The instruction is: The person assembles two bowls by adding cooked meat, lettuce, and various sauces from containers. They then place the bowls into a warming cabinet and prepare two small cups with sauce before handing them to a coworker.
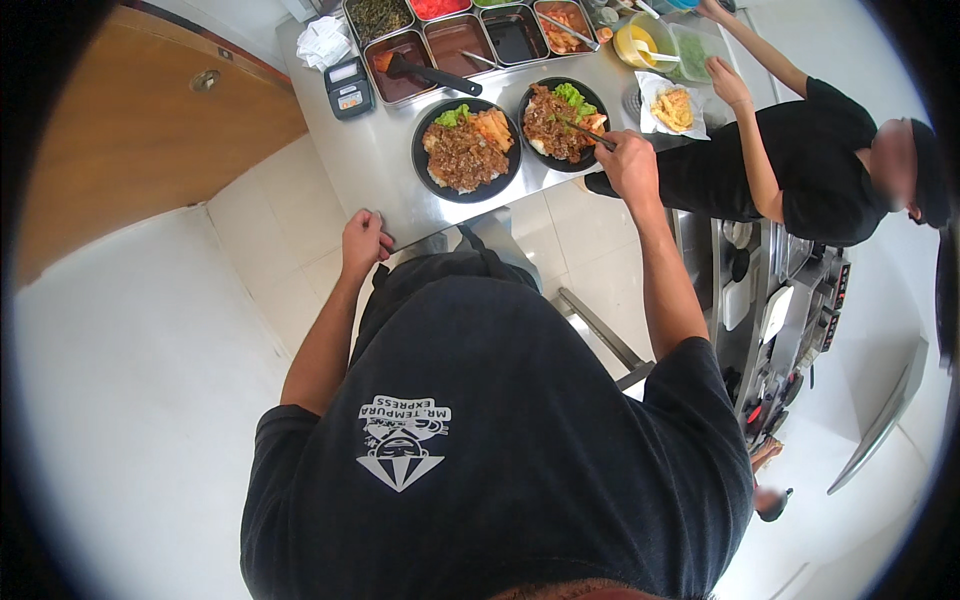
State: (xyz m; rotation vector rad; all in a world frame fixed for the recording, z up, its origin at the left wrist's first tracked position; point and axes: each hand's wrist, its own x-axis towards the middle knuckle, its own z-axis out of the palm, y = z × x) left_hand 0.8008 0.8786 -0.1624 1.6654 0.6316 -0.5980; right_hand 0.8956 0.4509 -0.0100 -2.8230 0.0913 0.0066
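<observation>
One hand, your right (632, 168), is clamped on a dark thin utensil (593, 137); its long axis slants up-left from your grip, tip at the meat (555, 128) in the right bowl (592, 93). That bowl lies just up-left of this hand, the nearer one. Left bowl (419, 155) sits close beside it. Your left hand (367, 243) is curled at the bench (375, 175) edge; can't tell if it's holding anything.

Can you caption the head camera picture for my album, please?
A right hand holds a slim dark utensil at a black bowl of meat and lettuce.
</observation>
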